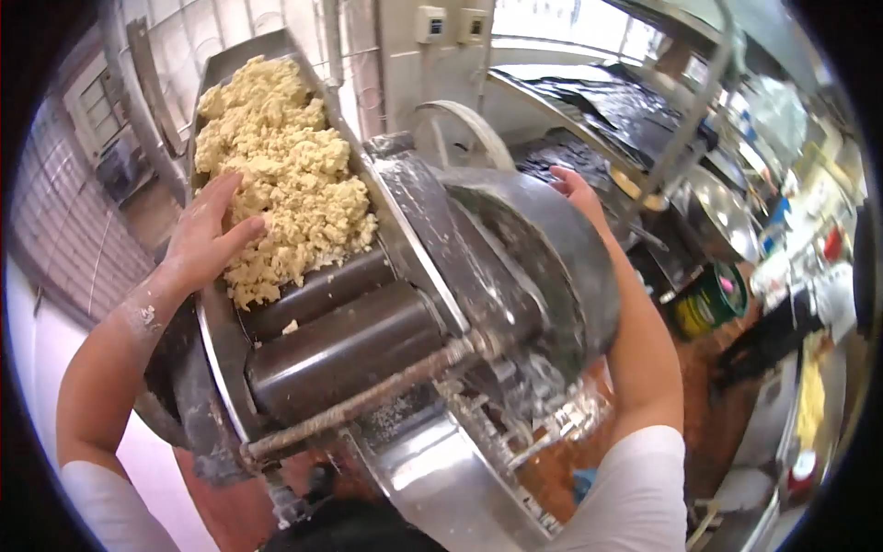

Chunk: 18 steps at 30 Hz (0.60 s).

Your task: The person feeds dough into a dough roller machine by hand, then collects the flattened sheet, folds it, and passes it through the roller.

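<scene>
A heap of pale, crumbly dough (285, 161) fills the metal feed trough (207, 322) of a dough roller machine. My left hand (213, 230) lies against the near left side of the dough, thumb and fingers apart, gripping nothing. Below the dough are two dark steel rollers (349, 345), with a small crumb on the upper part. My right arm reaches around the rounded metal guard (566, 239) on the machine's right side. Beyond its top edge shows my right hand (578, 191), with fingers stretched out and partly hidden; I see nothing held in it.
A steel chute (432, 460) slopes down below the rollers, nearest my body. Behind the guard stands a wheel (469, 129). Dark sheeting (598, 101) covers a surface at the back. To the right are a green bucket (708, 299) and another person (782, 322).
</scene>
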Each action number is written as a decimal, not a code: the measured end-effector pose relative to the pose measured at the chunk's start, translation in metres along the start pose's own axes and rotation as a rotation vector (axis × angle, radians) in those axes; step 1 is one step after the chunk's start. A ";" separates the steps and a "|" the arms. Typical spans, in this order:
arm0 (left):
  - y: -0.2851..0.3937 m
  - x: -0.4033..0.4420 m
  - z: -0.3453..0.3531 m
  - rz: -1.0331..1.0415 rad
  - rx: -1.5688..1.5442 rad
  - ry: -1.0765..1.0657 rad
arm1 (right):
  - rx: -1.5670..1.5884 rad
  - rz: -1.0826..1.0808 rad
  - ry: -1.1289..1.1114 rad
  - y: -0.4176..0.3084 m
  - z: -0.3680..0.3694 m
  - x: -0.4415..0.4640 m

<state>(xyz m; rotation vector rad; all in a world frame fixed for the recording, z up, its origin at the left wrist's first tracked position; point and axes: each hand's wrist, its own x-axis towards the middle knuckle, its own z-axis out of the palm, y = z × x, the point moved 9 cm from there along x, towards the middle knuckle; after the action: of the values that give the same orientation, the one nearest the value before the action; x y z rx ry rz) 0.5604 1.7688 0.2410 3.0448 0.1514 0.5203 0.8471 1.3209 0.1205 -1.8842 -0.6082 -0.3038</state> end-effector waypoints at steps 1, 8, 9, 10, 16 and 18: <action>0.002 0.000 -0.001 0.007 0.011 -0.008 | 0.035 -0.024 -0.081 0.004 0.025 0.018; 0.008 0.003 0.002 -0.001 0.083 -0.102 | -0.540 0.048 -0.205 -0.010 0.097 0.055; 0.008 0.003 0.003 0.000 0.084 -0.103 | -0.515 0.107 -0.177 -0.007 0.101 0.056; 0.007 0.004 0.003 0.000 0.081 -0.108 | -0.488 0.164 -0.146 -0.004 0.104 0.057; 0.002 0.009 0.003 -0.028 0.095 -0.089 | -0.588 0.245 -0.135 -0.005 0.087 0.023; -0.001 0.009 0.002 -0.041 0.093 -0.072 | -0.523 0.236 -0.088 -0.001 0.075 0.006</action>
<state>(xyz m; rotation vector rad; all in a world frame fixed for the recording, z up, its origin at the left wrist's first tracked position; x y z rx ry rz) 0.5698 1.7711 0.2418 3.1381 0.2411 0.4124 0.8458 1.3923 0.0954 -2.4579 -0.3774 -0.2408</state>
